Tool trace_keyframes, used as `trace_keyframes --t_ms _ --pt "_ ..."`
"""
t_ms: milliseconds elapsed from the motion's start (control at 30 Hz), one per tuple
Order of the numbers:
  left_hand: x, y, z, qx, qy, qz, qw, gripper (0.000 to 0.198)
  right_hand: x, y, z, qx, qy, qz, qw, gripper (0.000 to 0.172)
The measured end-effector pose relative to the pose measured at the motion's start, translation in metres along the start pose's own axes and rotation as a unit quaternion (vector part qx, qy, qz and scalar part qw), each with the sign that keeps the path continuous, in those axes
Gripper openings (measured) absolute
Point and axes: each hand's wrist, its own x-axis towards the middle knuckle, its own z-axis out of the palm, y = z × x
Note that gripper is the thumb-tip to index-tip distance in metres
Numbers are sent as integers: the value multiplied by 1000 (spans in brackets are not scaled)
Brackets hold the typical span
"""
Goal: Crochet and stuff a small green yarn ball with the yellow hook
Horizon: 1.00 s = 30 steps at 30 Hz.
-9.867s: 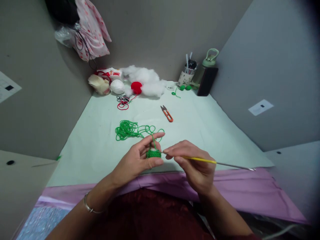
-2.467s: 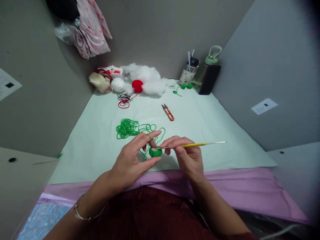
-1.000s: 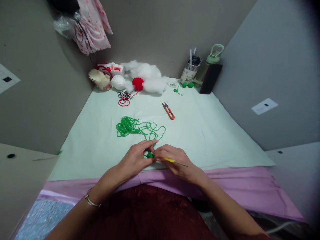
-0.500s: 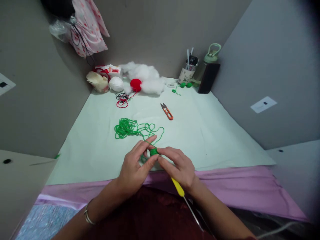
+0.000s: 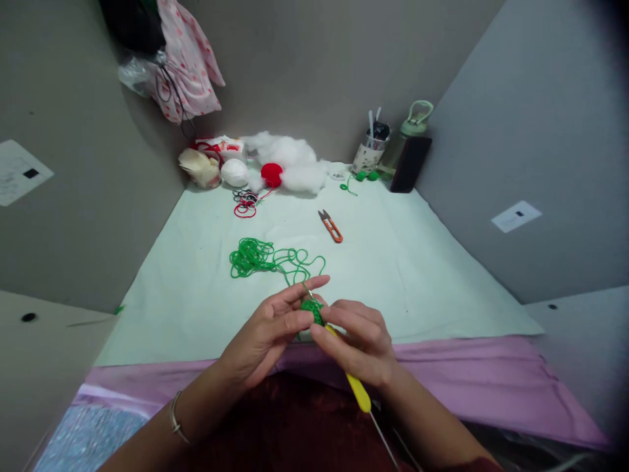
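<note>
Between thumb and fingers my left hand pinches a small green crochet piece, its index finger stretched out with green yarn running over it. My right hand grips a crochet hook by its yellow handle. The hook's metal tip reaches past the top of the piece, close to the left index finger. A thin metal shaft sticks out from the handle's lower end toward my lap. Loose green yarn lies in a tangled heap beyond my left hand, with strands leading to it.
Orange thread snips lie mid-table. At the back are white stuffing, a red yarn ball, a white ball and small green pieces. A pen cup, a green bottle and a black phone stand back right.
The hook's tip now shows above the crochet piece, and the piece has tilted. My left index finger has stretched further right. The whole view has shifted slightly.
</note>
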Motion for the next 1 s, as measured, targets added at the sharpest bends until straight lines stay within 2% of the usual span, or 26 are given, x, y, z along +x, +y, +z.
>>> trace_keyframes --t_ms 100,200,300,367,533,633,867,1000 --pt "1 1 -4 13 16 10 1000 57 4 0 5 -24 63 -63 996 52" --pt "3 3 -5 15 21 20 999 58 6 2 13 43 106 -25 993 42" --pt "3 6 -7 35 26 39 998 58 8 3 17 139 127 30 982 35" --pt "3 7 -9 63 27 63 996 58 9 2 17 173 136 42 975 30" --pt "3 7 -17 138 20 98 985 57 14 -6 6 162 114 67 978 24" --pt "2 7 -20 170 19 114 979 54 15 -9 0 192 95 89 973 23" --pt "-3 11 -23 234 31 131 963 48 14 -7 4 298 104 184 931 23" --pt "-2 11 -27 224 26 124 966 44 15 -5 5 341 108 212 909 21"
